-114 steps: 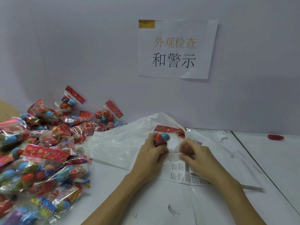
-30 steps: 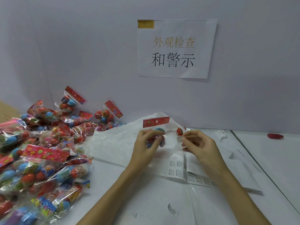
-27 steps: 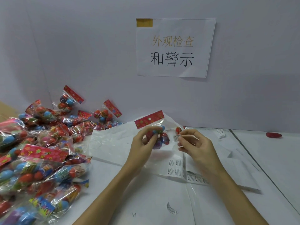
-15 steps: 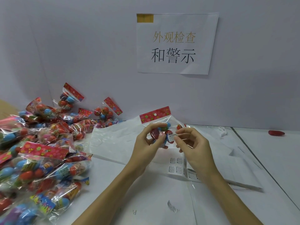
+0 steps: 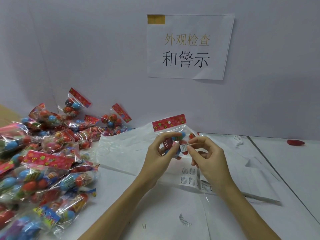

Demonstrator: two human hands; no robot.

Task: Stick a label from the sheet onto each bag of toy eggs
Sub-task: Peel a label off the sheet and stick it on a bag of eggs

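Observation:
My left hand grips a clear bag of toy eggs with a red flowered header, held upright above the table. A small white warning label lies against the bag's front, and my right hand pinches its right edge with thumb and forefinger. Below my right hand the label sheet lies flat with several labels left on it.
A big pile of egg bags fills the left of the table and leans on the wall. A white plastic bag lies spread behind my hands. Paper sheets lie to the right, a red object near the wall.
My right hand peeled a label off the sheet and carried it up to the bag. My left hand lifted the bag upright, and the label now sits on its front.

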